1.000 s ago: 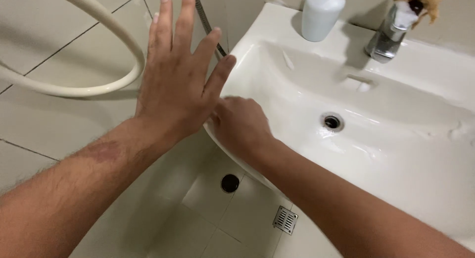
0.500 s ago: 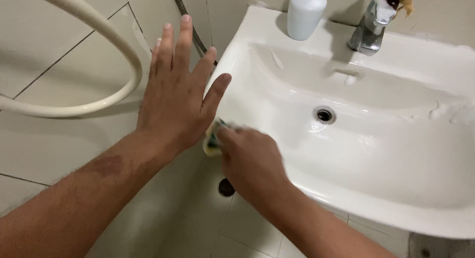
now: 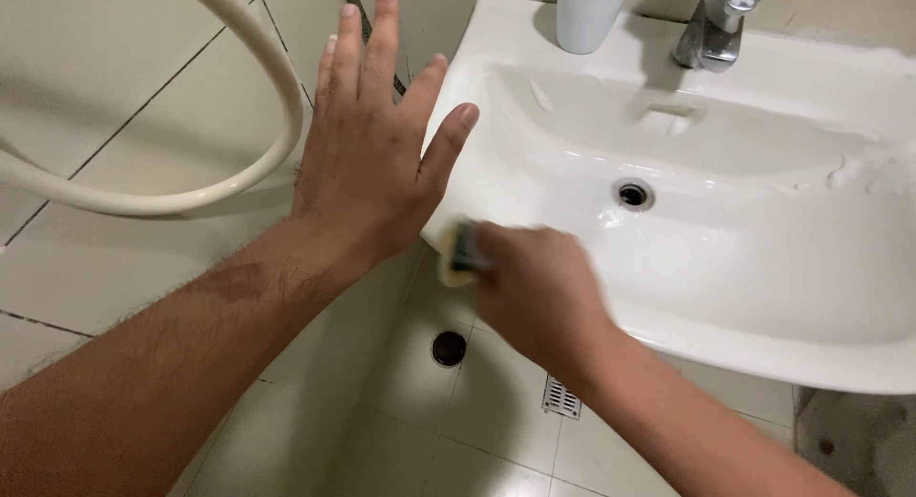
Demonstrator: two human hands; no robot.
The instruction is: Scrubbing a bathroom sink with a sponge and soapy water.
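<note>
Two hands: right hand [image 3: 539, 292] grips sponge [image 3: 460, 254] against sink [image 3: 763, 297] rim; left hand [image 3: 377, 144], at ten o'clock, spread open.

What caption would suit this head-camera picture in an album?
Right hand rubs a sponge along the white sink's front rim; left hand is held open above the tiled floor.

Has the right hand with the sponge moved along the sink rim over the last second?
Yes. The right hand with the sponge slid along the sink front rim, toward the camera, farther from the drain.
</note>
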